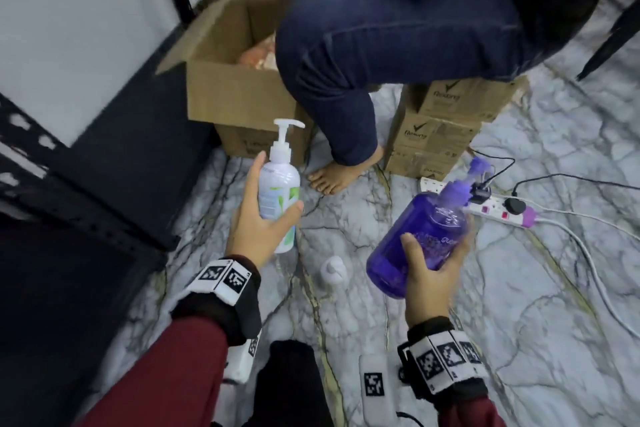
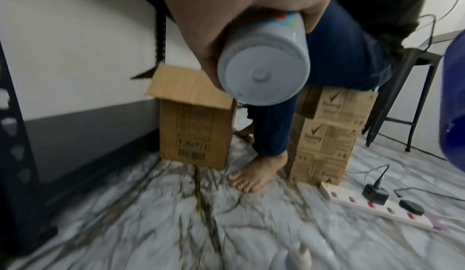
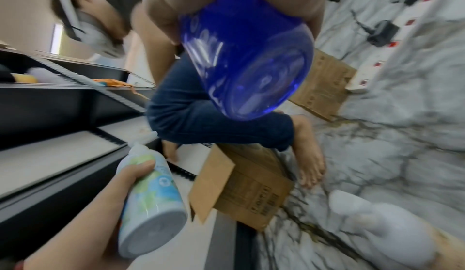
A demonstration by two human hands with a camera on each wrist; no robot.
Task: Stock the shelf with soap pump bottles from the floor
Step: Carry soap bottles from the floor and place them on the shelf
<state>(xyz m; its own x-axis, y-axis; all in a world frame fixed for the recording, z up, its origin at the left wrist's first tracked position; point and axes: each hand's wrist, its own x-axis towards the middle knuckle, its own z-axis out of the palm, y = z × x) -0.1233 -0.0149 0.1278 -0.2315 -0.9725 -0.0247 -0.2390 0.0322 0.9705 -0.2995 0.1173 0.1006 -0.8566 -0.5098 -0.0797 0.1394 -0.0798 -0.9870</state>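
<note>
My left hand (image 1: 258, 218) grips a white soap pump bottle (image 1: 280, 191) upright above the marble floor; its round base (image 2: 264, 71) fills the left wrist view. A purple translucent pump bottle (image 1: 420, 236) leans away to the right, held around its lower body by my right hand (image 1: 429, 270); its blue-looking base (image 3: 251, 71) sits close in the right wrist view, where the white bottle (image 3: 151, 204) also shows at lower left. Another white pump bottle (image 1: 333, 270) stands on the floor between my hands. The black shelf (image 1: 86, 166) runs along the left.
Another person (image 1: 363, 55) sits ahead on stacked cardboard boxes (image 1: 440, 128), one bare foot (image 1: 341, 173) on the floor. An open carton (image 1: 235, 94) stands by the shelf. A power strip (image 1: 485, 206) with plugs and cables lies at right. A dark stool (image 2: 402, 87) stands behind.
</note>
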